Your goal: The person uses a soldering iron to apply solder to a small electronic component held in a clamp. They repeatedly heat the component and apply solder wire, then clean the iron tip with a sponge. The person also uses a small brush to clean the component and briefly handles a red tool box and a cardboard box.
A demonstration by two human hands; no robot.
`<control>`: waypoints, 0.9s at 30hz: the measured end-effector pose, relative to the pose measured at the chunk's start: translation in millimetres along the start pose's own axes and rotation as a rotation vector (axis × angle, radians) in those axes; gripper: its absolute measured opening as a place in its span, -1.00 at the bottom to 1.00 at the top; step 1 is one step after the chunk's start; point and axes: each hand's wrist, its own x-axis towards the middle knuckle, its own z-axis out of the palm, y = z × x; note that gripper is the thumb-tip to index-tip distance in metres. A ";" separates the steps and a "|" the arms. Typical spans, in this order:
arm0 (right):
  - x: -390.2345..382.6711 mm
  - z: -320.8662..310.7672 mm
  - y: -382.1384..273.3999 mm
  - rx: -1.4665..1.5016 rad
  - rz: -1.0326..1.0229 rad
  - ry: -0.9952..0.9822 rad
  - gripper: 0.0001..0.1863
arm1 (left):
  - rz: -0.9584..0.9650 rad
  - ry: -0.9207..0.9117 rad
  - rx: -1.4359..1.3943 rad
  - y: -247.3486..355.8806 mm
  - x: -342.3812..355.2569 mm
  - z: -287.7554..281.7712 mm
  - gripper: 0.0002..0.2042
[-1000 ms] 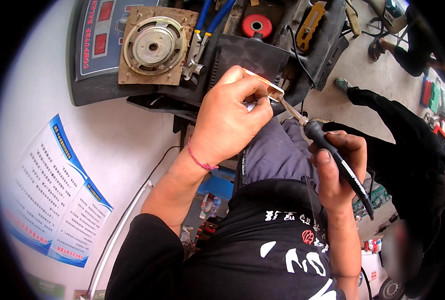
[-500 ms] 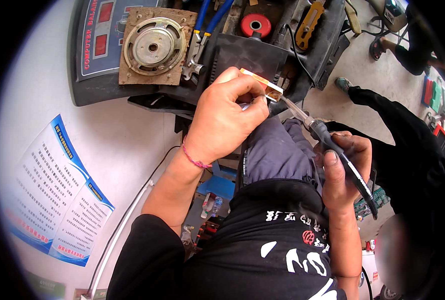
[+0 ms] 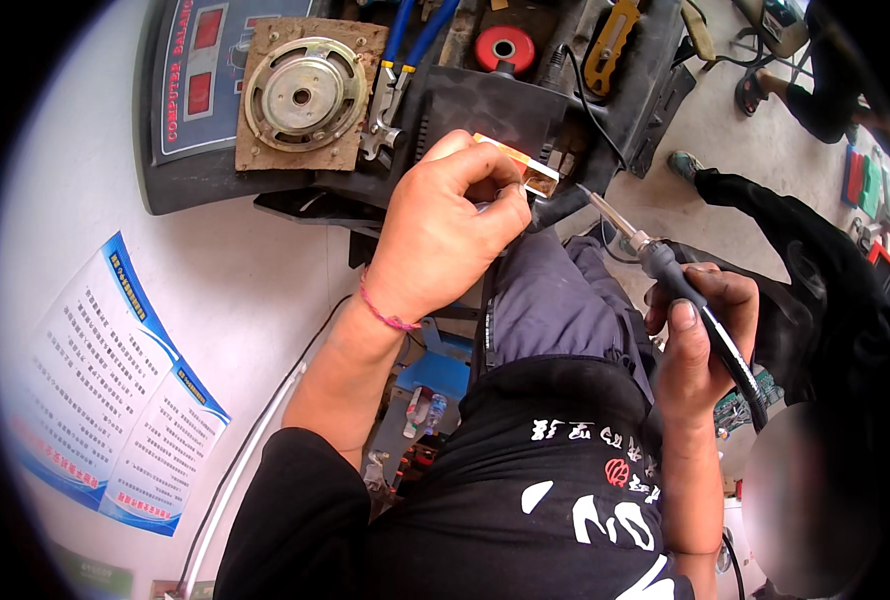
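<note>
Left hand (image 3: 455, 225) pinching that orange-and-white box (image 3: 542, 171), your right hand (image 3: 707, 325) wrapped round the soldering iron (image 3: 662, 264), slanting far-left, tip just right, apart!

Downward fisheye view, head-worn

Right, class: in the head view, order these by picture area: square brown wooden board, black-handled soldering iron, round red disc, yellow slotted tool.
1. Square brown wooden board
2. Black-handled soldering iron, partly covered by the right hand
3. Round red disc and yellow slotted tool: too alike to rank
</note>
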 end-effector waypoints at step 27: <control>-87.6 -111.3 -92.6 0.575 -0.216 0.448 -0.65 | -0.117 -0.499 -0.725 130.7 -43.2 3.7 -0.87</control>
